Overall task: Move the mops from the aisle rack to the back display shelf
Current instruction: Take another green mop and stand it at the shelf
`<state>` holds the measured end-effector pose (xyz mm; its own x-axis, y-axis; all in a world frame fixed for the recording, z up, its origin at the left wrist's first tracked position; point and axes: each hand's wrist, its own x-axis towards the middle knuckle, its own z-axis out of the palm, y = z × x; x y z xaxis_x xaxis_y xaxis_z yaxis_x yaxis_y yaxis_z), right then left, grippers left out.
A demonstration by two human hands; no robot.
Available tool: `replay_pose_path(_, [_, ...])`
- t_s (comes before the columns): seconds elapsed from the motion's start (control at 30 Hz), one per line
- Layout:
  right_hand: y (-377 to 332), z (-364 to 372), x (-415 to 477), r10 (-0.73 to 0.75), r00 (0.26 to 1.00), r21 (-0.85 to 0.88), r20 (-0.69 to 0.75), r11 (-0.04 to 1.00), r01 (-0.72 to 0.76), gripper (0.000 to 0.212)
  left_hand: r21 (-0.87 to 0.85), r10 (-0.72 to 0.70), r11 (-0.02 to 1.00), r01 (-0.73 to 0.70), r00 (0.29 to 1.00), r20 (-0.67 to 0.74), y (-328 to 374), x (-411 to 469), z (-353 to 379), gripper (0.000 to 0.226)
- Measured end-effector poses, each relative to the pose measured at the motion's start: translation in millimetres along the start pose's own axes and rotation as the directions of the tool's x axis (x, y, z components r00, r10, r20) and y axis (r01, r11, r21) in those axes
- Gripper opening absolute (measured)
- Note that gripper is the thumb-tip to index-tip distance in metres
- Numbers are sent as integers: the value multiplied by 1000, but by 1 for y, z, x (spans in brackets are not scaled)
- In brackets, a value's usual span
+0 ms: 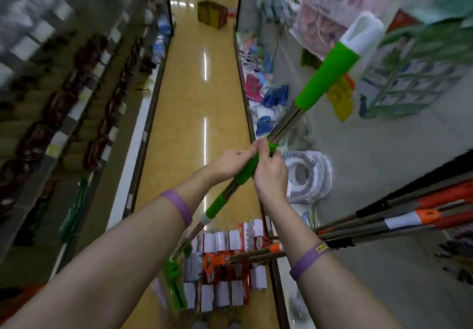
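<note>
I hold a green mop with a steel pole slanting from lower left to upper right, its white end cap up at the right. My left hand and my right hand both grip the green sleeve at mid-pole, fingertips meeting at its upper end. The mop's green head hangs low near the floor. Several more mops with orange and red fittings lean out from the rack on the right, their poles passing behind my right wrist.
A long aisle with a shiny yellow floor runs ahead between shelving on both sides. A cardboard box stands at the far end. Boxed goods lie on the floor below, and white toilet seats hang on the right.
</note>
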<state>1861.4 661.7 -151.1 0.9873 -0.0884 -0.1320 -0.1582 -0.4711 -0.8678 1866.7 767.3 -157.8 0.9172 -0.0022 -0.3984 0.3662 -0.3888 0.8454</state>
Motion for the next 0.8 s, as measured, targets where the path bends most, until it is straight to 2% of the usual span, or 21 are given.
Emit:
replay_pose_path(0.13, [-81,2,-17,-220,974,-71,58,972,224,64,-121,63,990,-76,992,-112,34,-50,-58,75])
replay_pose_path(0.27, [-143,8,-50,-418,899,3,129,907,421,56,-289,149,934,-210,964,-221,54,-110,-94,51])
replay_pose_path(0.3, [-153,10,-62,-447,882,50,152,894,445,54,-299,159,925,-232,955,-250,56,-124,-99,54])
replay_pose_path(0.4, [-176,16,-92,-534,814,236,227,841,486,57,-311,145,914,-263,924,-355,57,-163,-115,84])
replay_pose_path(0.43, [-181,18,-100,-560,786,284,260,823,492,58,-319,141,905,-281,906,-399,57,-175,-119,86])
replay_pose_path(0.57, [-196,19,-125,-647,631,406,427,761,506,68,-318,65,891,-323,786,-615,56,-217,-119,64])
replay_pose_path(0.6, [-198,18,-130,-658,590,424,469,753,503,68,-315,28,895,-315,745,-666,56,-225,-116,65])
replay_pose_path(0.67, [-200,16,-141,-663,500,456,557,747,484,56,-318,-56,909,-270,676,-734,54,-243,-108,78])
replay_pose_path(0.73, [-200,13,-151,-658,408,497,633,750,437,43,-322,-104,909,-264,605,-790,54,-261,-97,75])
replay_pose_path(0.8, [-198,13,-165,-658,319,522,682,743,418,40,-354,-164,895,-271,538,-827,49,-278,-86,72])
